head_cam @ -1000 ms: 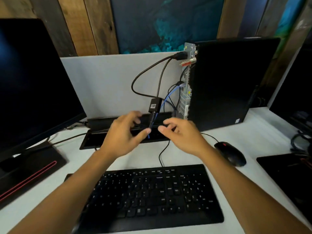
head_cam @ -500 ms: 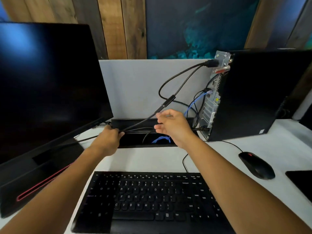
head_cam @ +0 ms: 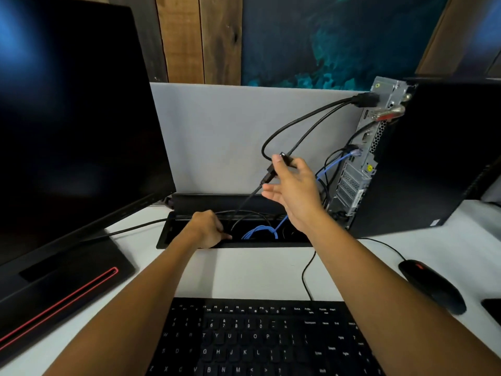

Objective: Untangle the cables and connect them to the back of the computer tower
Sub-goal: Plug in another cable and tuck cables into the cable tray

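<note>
Right hand [head_cam: 294, 191] pinching black adapter [head_cam: 280, 165] mid-air beside tower back [head_cam: 363, 158]. Left hand [head_cam: 208, 229] curled round cable [head_cam: 135, 228] in desk tray [head_cam: 165, 234]. Feed slack gently, no yanking plugged connectors.

A large dark monitor [head_cam: 73, 126] stands at the left on a black base with a red stripe [head_cam: 62, 291]. A black keyboard [head_cam: 260, 340] lies nearest on the white desk [head_cam: 244, 272], and a black mouse [head_cam: 431, 286] sits to its right. A grey partition [head_cam: 211, 137] rises behind, with wooden planks [head_cam: 200, 39] and a teal painting [head_cam: 330, 39] beyond.
</note>
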